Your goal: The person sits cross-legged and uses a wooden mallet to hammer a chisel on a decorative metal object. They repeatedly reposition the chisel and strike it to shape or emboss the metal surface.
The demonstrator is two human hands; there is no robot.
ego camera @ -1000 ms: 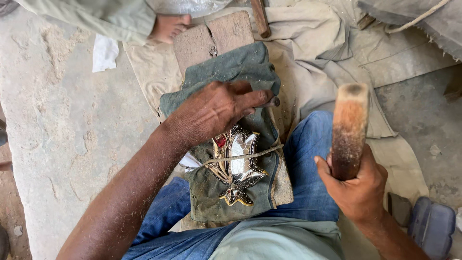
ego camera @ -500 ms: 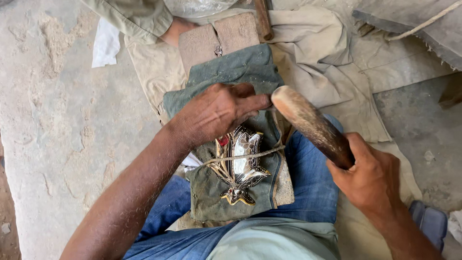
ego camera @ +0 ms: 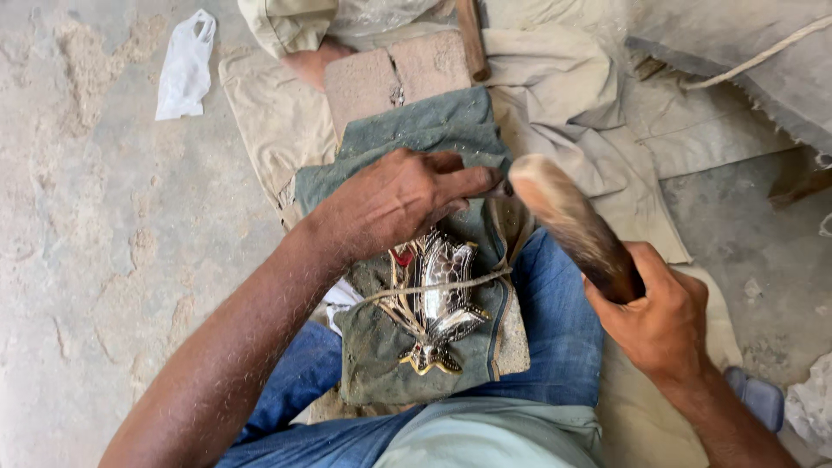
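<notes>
My left hand (ego camera: 400,201) presses down over the top of a shiny silver and gold metal ornament (ego camera: 436,299) shaped like a leaf or fish. Its fingers pinch something small that I cannot make out. The ornament lies on a green cloth (ego camera: 416,139) over a block on my lap, and a thin cord (ego camera: 451,284) runs across it. My right hand (ego camera: 659,316) grips a thick wooden mallet (ego camera: 568,221) by its lower end. The mallet's rounded head is close to my left fingertips.
A flat stone slab (ego camera: 381,78) lies past the green cloth on beige fabric (ego camera: 563,95). A white plastic bag (ego camera: 184,65) rests on the concrete floor at the upper left. Another person's foot (ego camera: 312,62) shows at the top. A blue sandal (ego camera: 758,394) sits at the lower right.
The mallet has swung down from upright to slanted, its head now close to my left fingertips. My left hand has stayed on the ornament.
</notes>
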